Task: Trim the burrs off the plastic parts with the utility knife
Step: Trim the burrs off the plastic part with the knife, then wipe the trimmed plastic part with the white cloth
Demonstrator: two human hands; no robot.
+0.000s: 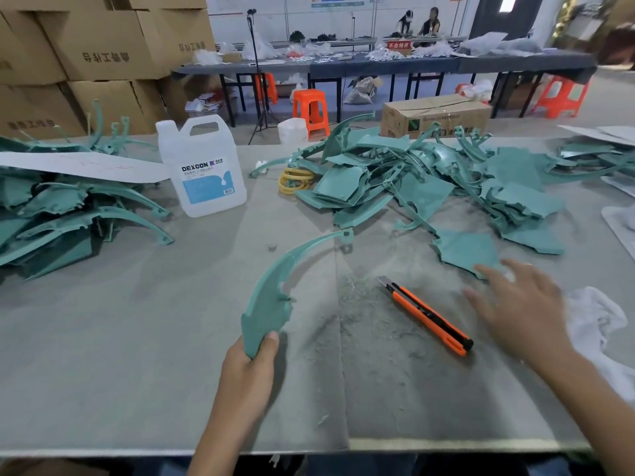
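**Head view.** The left hand (pixel 245 365) grips a curved teal part (pixel 275 293) by its broad near end, thumb on top and fingers curled beneath. The part's thin far end arcs away over the table (pixel 137 338). The right hand (pixel 515 304) holds nothing, fingers straight and spread, just right of the knife (pixel 426 314). Blur hides whether it touches the surface. The knife lies flat beside the shavings (pixel 364 304), between the two hands, with its blade extended and pointing away to the left. More parts lie in a right pile (pixel 429 187) and a left pile (pixel 51 214); which pile is trimmed cannot be told. A jug (pixel 206 166) stands between the piles, and a cloth (pixel 598 321) lies by the right wrist.

**Probable hazards.** The bare blade may nick a finger if the right hand closes on the knife's front rather than its orange handle. Held at one end only, the part may flex or swing under a cut. The blade could then skid toward the left thumb or gouge the edge.
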